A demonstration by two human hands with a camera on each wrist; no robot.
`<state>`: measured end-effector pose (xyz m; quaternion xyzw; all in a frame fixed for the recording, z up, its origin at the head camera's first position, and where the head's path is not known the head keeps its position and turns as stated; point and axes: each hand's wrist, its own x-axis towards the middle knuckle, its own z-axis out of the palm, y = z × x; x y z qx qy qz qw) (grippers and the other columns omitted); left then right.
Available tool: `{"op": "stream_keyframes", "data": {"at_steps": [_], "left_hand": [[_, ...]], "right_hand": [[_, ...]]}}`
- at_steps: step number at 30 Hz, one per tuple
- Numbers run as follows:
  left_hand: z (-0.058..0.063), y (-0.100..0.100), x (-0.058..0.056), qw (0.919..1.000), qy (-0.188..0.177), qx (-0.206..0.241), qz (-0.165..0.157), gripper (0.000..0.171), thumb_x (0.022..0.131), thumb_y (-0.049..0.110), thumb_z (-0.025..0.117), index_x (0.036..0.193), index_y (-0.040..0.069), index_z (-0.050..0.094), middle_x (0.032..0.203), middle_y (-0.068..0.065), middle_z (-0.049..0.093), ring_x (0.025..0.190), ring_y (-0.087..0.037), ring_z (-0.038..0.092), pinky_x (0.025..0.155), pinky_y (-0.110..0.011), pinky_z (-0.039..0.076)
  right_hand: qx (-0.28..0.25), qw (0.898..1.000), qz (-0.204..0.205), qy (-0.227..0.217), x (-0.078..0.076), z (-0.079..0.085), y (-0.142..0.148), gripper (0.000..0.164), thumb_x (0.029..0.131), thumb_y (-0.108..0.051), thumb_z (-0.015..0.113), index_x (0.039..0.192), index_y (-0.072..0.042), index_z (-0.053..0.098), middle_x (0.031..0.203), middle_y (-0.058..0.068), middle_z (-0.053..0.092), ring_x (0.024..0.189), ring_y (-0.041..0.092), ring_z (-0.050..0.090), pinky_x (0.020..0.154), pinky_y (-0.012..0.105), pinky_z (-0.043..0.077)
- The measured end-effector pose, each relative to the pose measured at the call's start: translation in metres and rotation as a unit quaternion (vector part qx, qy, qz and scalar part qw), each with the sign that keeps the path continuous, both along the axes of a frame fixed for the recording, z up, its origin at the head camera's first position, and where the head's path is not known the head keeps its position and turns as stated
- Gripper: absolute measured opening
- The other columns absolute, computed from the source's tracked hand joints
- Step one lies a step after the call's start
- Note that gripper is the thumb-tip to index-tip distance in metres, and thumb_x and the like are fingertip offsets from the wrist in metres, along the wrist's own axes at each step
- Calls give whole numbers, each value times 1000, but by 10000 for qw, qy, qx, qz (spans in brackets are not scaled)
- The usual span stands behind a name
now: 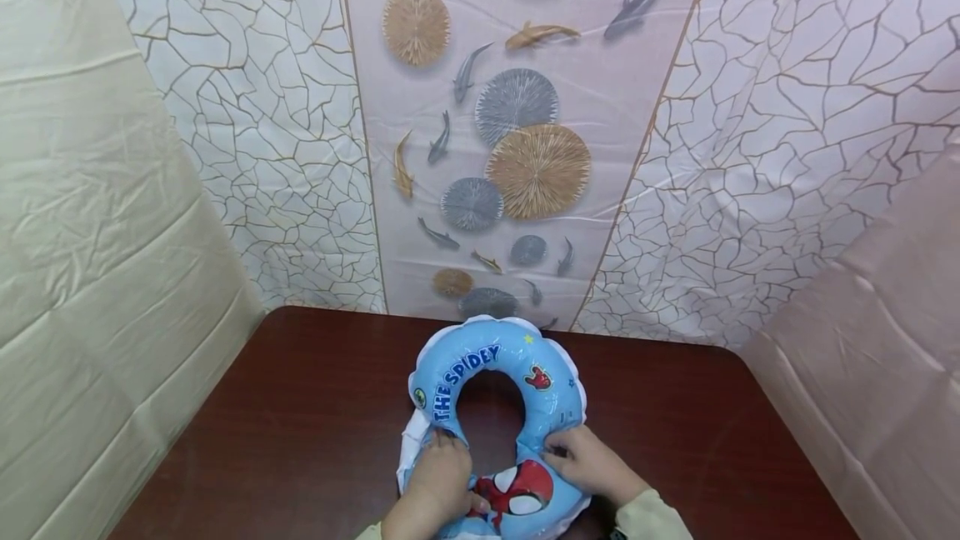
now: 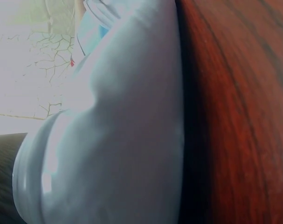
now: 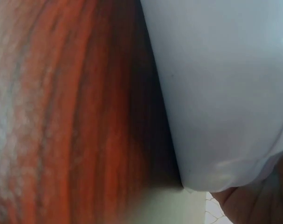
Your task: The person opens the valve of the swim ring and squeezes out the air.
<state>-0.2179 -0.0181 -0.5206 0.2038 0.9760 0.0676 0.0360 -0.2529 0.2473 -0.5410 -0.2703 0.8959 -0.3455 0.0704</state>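
Note:
A blue inflatable swim ring (image 1: 480, 340) with "THE SPIDEY" lettering, a red masked cartoon face and a white scalloped edge lies on the dark table. My left hand (image 1: 442, 477) grips its left side, fingertips at the inner edge and thumb by the cartoon face. On the opposite side my right hand (image 1: 588, 461) pinches the ring with bent fingers, and the vinyl dents inward there. The ring's pale underside (image 2: 127, 116) fills much of the left wrist view. In the right wrist view, the ring's white side (image 3: 220, 93) hides most of the right hand's fingers (image 3: 253, 205).
The reddish-brown wooden table (image 1: 300, 407) has rounded far corners. Behind it hangs a cloth backdrop (image 1: 480, 148) printed with fish and round discs. Beige cloth walls (image 1: 97, 273) close in both sides.

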Motion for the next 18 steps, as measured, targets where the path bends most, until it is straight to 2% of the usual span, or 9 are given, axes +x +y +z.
{"op": "stream_keyframes", "data": {"at_steps": [6,18], "left_hand": [[-1,0,-2,9999,-99,125,46,102,68,64,83,121,-19,59,125,-36,60,121,-49,56,103,-49,46],[-4,2,-3,9997,-192,17,157,101,69,66,82,122,-17,60,125,-33,61,121,-45,57,104,-49,45]], "right_hand": [[35,10000,-34,8,-1,0,0,37,95,-13,66,61,-17,54,55,-14,39,52,-1,40,52,21,40],[126,9999,-27,38,0,0,-2,37,95,-12,66,61,-18,54,54,-14,37,52,-1,38,52,21,39]]}}
